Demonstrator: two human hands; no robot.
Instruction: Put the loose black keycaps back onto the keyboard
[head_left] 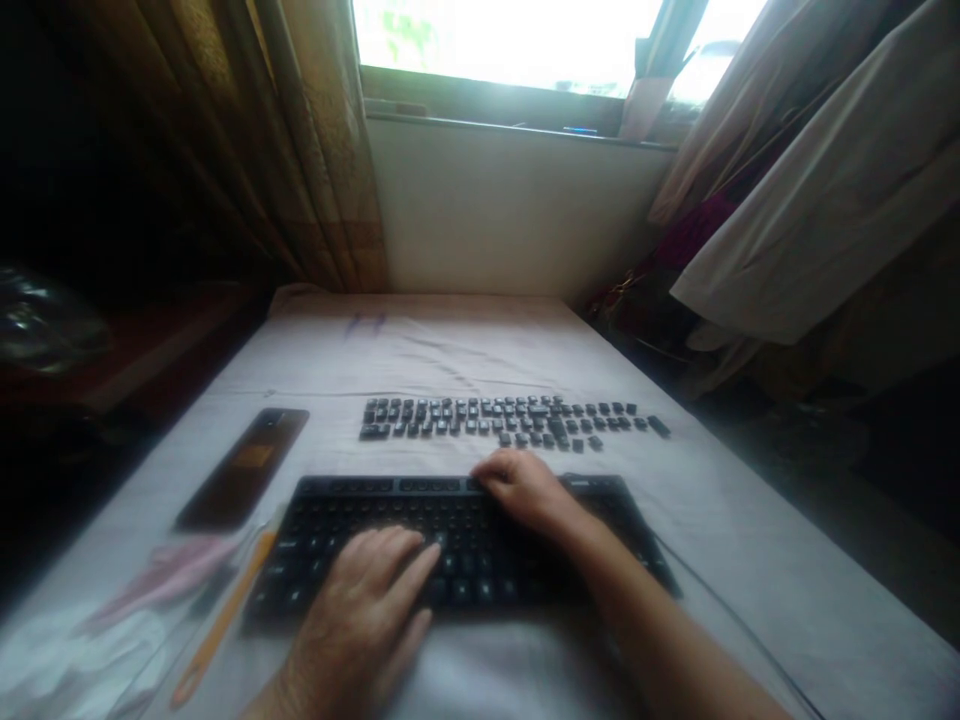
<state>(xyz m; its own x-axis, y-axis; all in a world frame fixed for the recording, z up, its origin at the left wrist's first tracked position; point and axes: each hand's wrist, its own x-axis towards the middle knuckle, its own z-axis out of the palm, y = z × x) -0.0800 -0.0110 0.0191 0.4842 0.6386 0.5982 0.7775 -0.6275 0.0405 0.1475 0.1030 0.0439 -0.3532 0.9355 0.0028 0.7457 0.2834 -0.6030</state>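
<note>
A black computer keyboard (472, 560) lies flat on the pale cloth. Across its lower left part rests my left hand (371, 600), palm down with its fingers stretched out over the keys. My right hand (521, 485) reaches to the keyboard's top edge, right of the middle, with its fingertips drawn together; whatever may be between them is hidden. Parts of the key rows are covered by both hands and the right forearm. Just beyond the keyboard, loose black keycaps (469, 415) lie in several rows, with a few shorter pieces to the right.
A dark phone (244, 470) lies left of the keyboard. Nearer are an orange-handled tool (225, 620), a pink cloth (169, 572) and a crumpled whitish thing (82, 650). The keyboard cable (735, 610) trails right. Beyond the table are a wall, a window and curtains.
</note>
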